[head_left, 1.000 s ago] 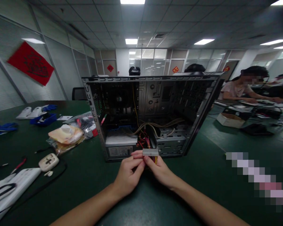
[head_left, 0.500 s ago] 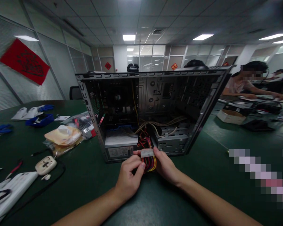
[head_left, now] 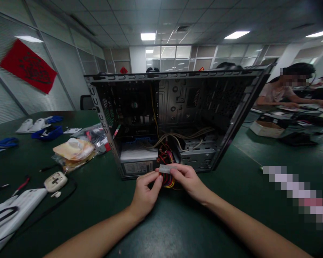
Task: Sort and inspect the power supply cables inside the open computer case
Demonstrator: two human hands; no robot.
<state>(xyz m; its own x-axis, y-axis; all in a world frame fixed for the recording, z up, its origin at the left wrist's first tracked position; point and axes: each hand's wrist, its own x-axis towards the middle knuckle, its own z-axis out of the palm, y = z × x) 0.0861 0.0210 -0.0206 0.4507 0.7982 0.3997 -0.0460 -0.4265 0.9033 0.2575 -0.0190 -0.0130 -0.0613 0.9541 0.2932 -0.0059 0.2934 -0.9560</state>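
Note:
An open computer case (head_left: 177, 76) stands on the green table with its inside facing me. In front of it, a pale multi-pin power connector (head_left: 166, 168) is held between my two hands. My left hand (head_left: 146, 193) pinches its left end, and my right hand (head_left: 190, 181) grips the right end with thumb and fingers. Red, yellow and black wires (head_left: 169, 181) loop down from the connector and run back into the case. Behind my left hand sits the power supply (head_left: 138, 167), labelled on its side. Grey cables (head_left: 174, 135) cross the lower middle of the case.
To the left lie a plastic bag with a yellowish packet (head_left: 74, 148), a blue tray (head_left: 47, 132), a beige plug adapter (head_left: 55, 181) and a white power strip (head_left: 21, 211). Rightward are an open cardboard box (head_left: 266, 129) and a person (head_left: 285, 89) working at the table.
The connector has risen slightly and its wires have shifted. My right hand's fingers have moved over its right end, with the thumb now in front. The camera view has tilted a little.

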